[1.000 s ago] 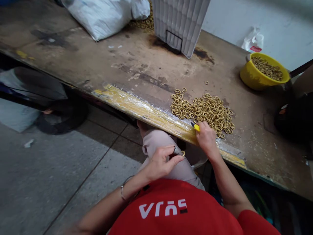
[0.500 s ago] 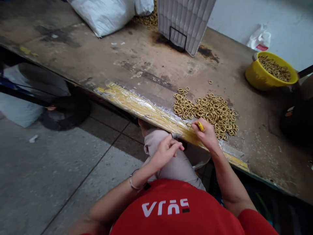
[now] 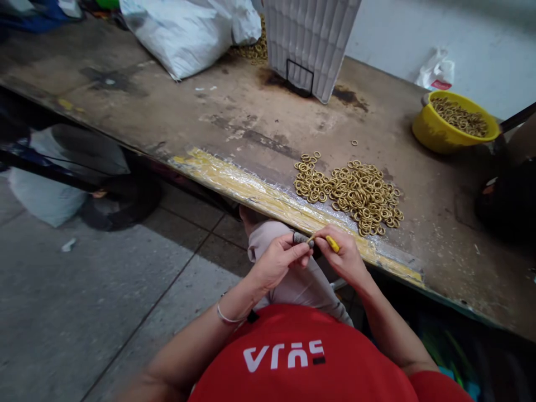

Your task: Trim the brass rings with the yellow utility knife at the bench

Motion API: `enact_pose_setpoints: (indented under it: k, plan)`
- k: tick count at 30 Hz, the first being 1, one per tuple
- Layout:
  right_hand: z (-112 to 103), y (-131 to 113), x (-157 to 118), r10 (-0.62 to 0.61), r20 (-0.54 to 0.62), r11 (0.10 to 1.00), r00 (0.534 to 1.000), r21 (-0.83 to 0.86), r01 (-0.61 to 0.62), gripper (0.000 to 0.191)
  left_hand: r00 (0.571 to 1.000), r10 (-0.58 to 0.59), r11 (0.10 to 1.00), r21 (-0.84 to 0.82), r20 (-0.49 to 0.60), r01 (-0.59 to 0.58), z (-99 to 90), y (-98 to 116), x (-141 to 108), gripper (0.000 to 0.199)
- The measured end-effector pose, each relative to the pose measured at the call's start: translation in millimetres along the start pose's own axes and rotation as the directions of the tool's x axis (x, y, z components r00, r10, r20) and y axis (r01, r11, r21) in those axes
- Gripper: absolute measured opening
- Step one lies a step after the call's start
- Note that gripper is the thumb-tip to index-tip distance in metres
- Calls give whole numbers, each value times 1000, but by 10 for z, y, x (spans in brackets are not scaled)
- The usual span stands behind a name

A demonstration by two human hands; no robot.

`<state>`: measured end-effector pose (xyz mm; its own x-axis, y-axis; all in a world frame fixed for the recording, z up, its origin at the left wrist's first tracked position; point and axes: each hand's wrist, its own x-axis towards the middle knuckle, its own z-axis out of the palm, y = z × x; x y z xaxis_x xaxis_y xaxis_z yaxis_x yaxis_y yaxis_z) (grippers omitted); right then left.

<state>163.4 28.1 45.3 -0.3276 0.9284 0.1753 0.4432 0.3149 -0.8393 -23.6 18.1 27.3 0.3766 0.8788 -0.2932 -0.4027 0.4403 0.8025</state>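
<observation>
My left hand (image 3: 276,261) is closed over my lap, in front of the table edge. A short grey cylindrical piece (image 3: 302,239) with a dark band shows at its fingers; I cannot tell whether it is held or worn on a finger. My right hand (image 3: 342,254) meets it from the right, closed around a tool with a yellow handle (image 3: 333,243). A small brass-coloured ring (image 3: 310,239), partly hidden, lies between the fingertips of both hands. Just beyond, a pile of brass-coloured rings (image 3: 362,192) spreads on the table.
The worn wooden table (image 3: 251,117) has yellow tape (image 3: 234,176) along its front edge. A yellow basin (image 3: 439,134) full of rings stands at the right. Farther back are a grey ribbed panel (image 3: 310,44) and a white sack (image 3: 180,33). One loose ring (image 3: 354,143) lies behind the pile.
My right hand has drawn back from the pile's front edge to my left hand, with the yellow-handled tool and a ring. My left fingers have closed. The view has shifted slightly.
</observation>
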Motion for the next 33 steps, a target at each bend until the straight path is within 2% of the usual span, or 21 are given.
enact_pose_setpoints:
  k: [3, 6, 9, 12, 15, 17, 19, 20, 24, 26, 29, 31, 33]
  plan:
    - [7, -56, -78, -26, 20, 921, 999, -387, 32, 18, 994, 110, 981, 161, -27, -105, 2, -8, -9, 37]
    - [31, -92, -109, 50, 43, 790, 998, -612, -13, 19, 987, 160, 950, 276, -29, -146, 6, -9, -4, 33]
    - [59, -131, -91, 130, 78, 711, 988, -702, -38, 21, 980, 195, 912, 375, -36, -168, 1, -11, 11, 28]
    - [91, -153, -55, 199, 112, 671, 974, -740, -52, 22, 970, 241, 854, 483, -35, -195, -9, -2, 8, 24]
    - [90, -90, 1, 242, 116, 622, 963, -780, -62, 22, 957, 289, 790, 573, -34, -219, 5, 53, -52, 23]
    - [39, 13, 56, 318, 52, 541, 947, -830, -136, 23, 946, 324, 748, 612, 1, -257, 33, 112, -125, 22]
    - [-47, 138, 123, 412, -71, 424, 909, -867, -260, 24, 935, 342, 707, 631, 89, -319, 62, 162, -193, 20]
    - [-92, 197, 160, 426, -114, 394, 898, -870, -297, 24, 930, 340, 685, 641, 139, -346, 72, 173, -214, 20]
    - [-165, 353, 342, 310, -151, 422, 939, -863, -278, 26, 931, 273, 584, 727, 243, -362, 63, 88, -168, 26]
    - [-141, 394, 451, 321, -149, 408, 935, -869, -279, 27, 943, 218, 544, 771, 251, -331, 42, -7, -104, 26]
    - [-123, 440, 578, 360, -163, 391, 919, -867, -307, 28, 962, 136, 532, 802, 237, -273, 5, -130, -37, 19]
    - [-152, 446, 600, 326, -179, 472, 928, -820, -324, 24, 973, 91, 535, 813, 214, -229, -22, -173, -17, 23]
    - [-197, 410, 560, 278, -192, 664, 941, -669, -333, 16, 985, 98, 574, 801, 141, -172, -46, -187, -2, 27]
